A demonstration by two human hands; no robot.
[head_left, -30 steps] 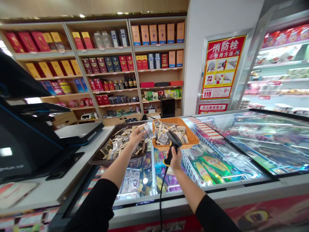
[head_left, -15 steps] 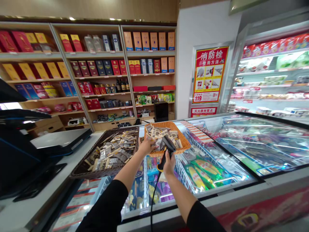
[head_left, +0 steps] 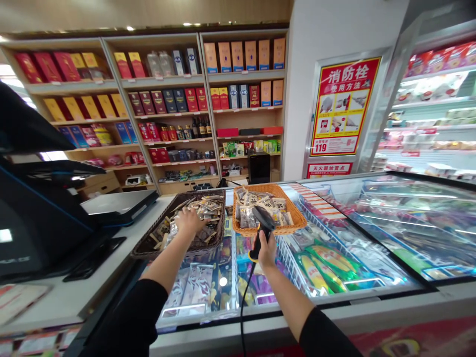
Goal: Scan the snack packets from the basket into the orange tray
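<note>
In my right hand (head_left: 267, 252) is a black barcode scanner (head_left: 262, 225) with a yellow edge, its head in front of the orange wicker basket (head_left: 296, 218). A black cable (head_left: 244, 302) hangs from its handle. My left hand (head_left: 189, 223) rests among small packets (head_left: 210, 204) in the dark brown wicker basket (head_left: 219, 233). Its fingers are spread apart, with the fingertips partly hidden among the packets. Similar small packets (head_left: 256, 201) fill the orange basket. Both baskets stand side by side on the glass top of a chest freezer (head_left: 286, 303).
Left of the baskets, a counter (head_left: 70, 297) holds a flat metal-topped scale (head_left: 119, 201) and a dark checkout machine (head_left: 40, 213). Bagged corn (head_left: 316, 270) lies under the freezer glass. Shelves of boxes (head_left: 178, 101) line the back wall. A lit display fridge (head_left: 435, 114) stands at right.
My left hand has moved left from the orange basket into the dark brown one. The right hand still holds the scanner by the orange basket. The view has turned slightly left.
</note>
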